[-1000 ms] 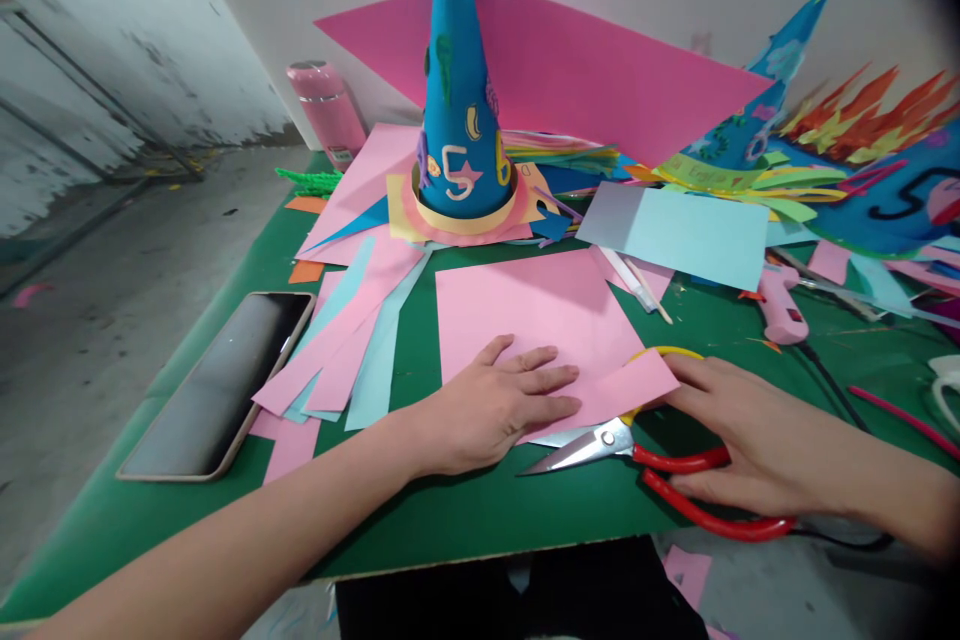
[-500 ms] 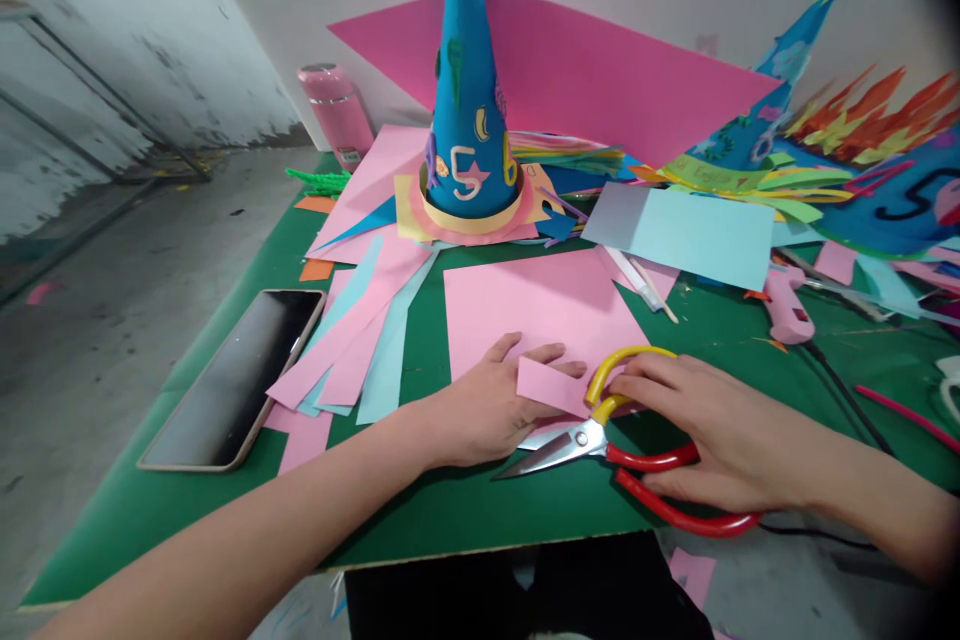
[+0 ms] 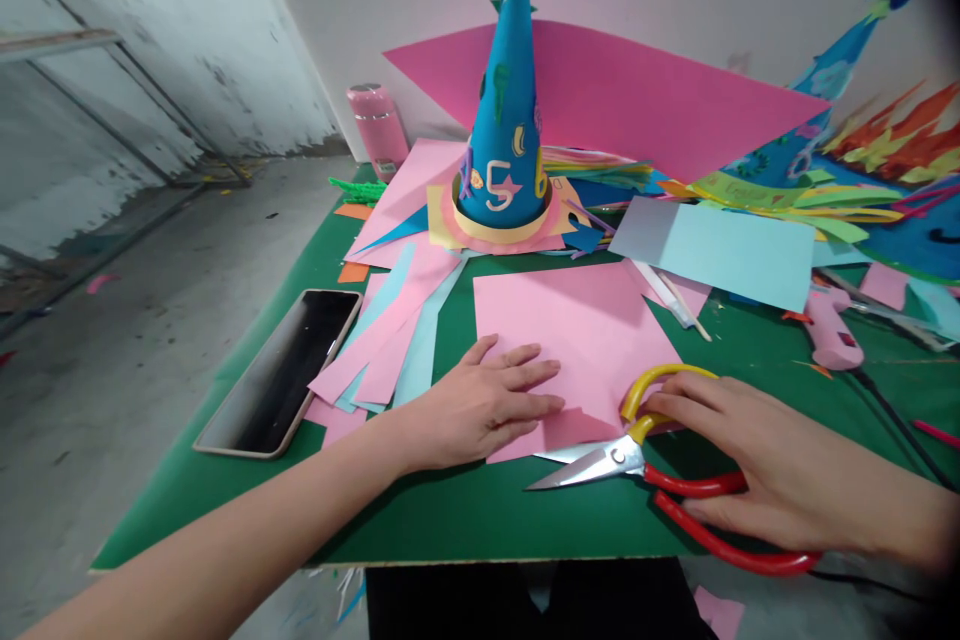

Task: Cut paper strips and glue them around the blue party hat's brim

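Note:
A light pink paper sheet [image 3: 577, 325] lies flat on the green table [image 3: 465, 510]. My left hand [image 3: 480, 405] rests palm down on its near left corner, fingers stretched out. My right hand [image 3: 757, 455] lies over the handles of a pair of scissors [image 3: 645, 465] with one yellow and one red loop. Its fingertips touch the yellow loop and the paper's near right edge. The fingers are spread and not threaded through the loops. The steel blades point left, closed, just below the paper.
A blue cone hat [image 3: 502, 120] marked 5 stands behind the sheet before a large magenta sheet [image 3: 637, 95]. A phone [image 3: 281, 370] lies at the left edge beside pink and blue strips [image 3: 390, 340]. A light blue card [image 3: 720, 245], glue gun [image 3: 829, 330], pink bottle [image 3: 377, 130] and more paper hats are around.
The paper's near right corner, lifted and folded over my left fingers half a second ago, now lies flat again. My right hand has drawn back a little over the scissors.

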Tool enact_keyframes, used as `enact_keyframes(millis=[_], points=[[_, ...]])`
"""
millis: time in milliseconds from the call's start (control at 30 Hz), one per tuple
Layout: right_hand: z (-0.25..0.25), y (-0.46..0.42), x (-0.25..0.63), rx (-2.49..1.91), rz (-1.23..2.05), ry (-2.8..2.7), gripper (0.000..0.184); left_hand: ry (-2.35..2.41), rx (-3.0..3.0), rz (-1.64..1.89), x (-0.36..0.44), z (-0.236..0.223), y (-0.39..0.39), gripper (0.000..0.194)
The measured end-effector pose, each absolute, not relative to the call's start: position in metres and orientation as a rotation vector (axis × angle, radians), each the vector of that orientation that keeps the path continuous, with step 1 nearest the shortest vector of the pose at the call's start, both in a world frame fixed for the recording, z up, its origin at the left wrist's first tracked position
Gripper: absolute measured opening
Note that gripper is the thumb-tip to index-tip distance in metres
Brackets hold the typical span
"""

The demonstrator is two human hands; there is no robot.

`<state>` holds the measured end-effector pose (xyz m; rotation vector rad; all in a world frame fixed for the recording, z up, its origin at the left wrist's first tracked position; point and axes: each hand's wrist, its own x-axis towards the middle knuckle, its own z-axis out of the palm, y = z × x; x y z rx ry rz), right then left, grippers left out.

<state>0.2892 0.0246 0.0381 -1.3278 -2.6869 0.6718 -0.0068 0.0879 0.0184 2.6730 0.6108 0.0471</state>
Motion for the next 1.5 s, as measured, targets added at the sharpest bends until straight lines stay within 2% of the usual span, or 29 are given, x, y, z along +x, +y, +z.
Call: enact_keyframes(millis=[367, 533, 700, 900, 1000, 1100, 1233, 1300, 1400, 1500], points=[[0.040, 0.027, 0.275, -1.304, 0.705, -2.705, 0.038, 0.639, 2.642, 0.039, -0.006, 0.016, 0.086, 0.019], [0.042, 0.029, 0.267, -1.274, 0.711, -2.724, 0.040, 0.647, 2.644, 0.049, -0.006, 0.015, 0.086, 0.026], [0.042, 0.032, 0.262, -1.281, 0.739, -2.734, 0.038, 0.635, 2.650, -0.002, -0.005, 0.016, 0.086, 0.021], [0.044, 0.035, 0.249, -1.208, 0.746, -2.732, 0.047, 0.616, 2.656, 0.009, -0.006, 0.016, 0.087, 0.047], [0.044, 0.033, 0.252, -1.203, 0.715, -2.745, 0.049, 0.614, 2.679, -0.004, -0.006, 0.015, 0.087, 0.041], [0.036, 0.021, 0.273, -1.229, 0.625, -2.728, 0.059, 0.625, 2.684, 0.031, -0.007, 0.015, 0.086, 0.036], [0.015, -0.001, 0.314, -1.409, 0.456, -2.523, 0.065, 0.652, 2.683, 0.077, -0.006, 0.020, 0.083, 0.028], [0.006, -0.008, 0.329, -1.564, 0.480, -2.358, 0.059, 0.713, 2.702, 0.131, 0.000, 0.025, 0.080, 0.026], [-0.003, -0.009, 0.337, -1.658, 0.586, -2.064, 0.049, 0.859, 2.727, 0.155, 0.014, 0.035, 0.074, 0.039], [-0.009, 0.001, 0.330, -1.579, 0.693, -1.785, 0.049, 1.032, 2.684, 0.010, 0.031, 0.042, 0.070, 0.039]])
